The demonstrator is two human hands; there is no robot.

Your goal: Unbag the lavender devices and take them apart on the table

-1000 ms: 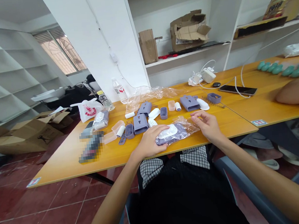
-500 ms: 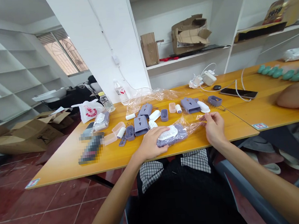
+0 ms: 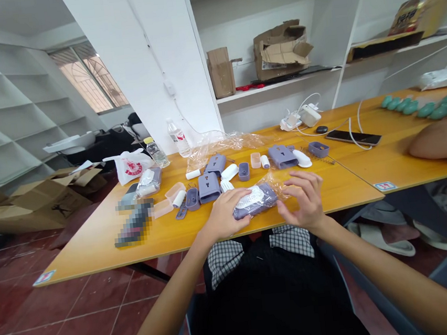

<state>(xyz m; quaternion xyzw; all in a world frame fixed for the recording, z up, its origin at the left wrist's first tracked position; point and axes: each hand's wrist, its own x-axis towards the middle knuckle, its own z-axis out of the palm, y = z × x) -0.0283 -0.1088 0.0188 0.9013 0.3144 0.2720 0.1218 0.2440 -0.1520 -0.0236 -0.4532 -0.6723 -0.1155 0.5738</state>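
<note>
Grips the plastic-wrapped purple set (image 3: 266,197) with the left hand (image 3: 225,212), close to the front edge of the yellow-brown wooden table (image 3: 174,235). Holds the right hand (image 3: 305,199) wide, with thumb apart from curved fingers, beside the set's right end; cannot tell whether touching the loose plastic (image 3: 274,180). Has room sideways to the right, less behind, among purple cases (image 3: 208,188). Looks toward white shelves (image 3: 324,42) beyond, red tiles (image 3: 82,307) below.

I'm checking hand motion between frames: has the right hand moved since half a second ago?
Yes. Against the blue-edged sticker, the right hand has shifted left, away from the sticker and closer to the bagged purple case.
</note>
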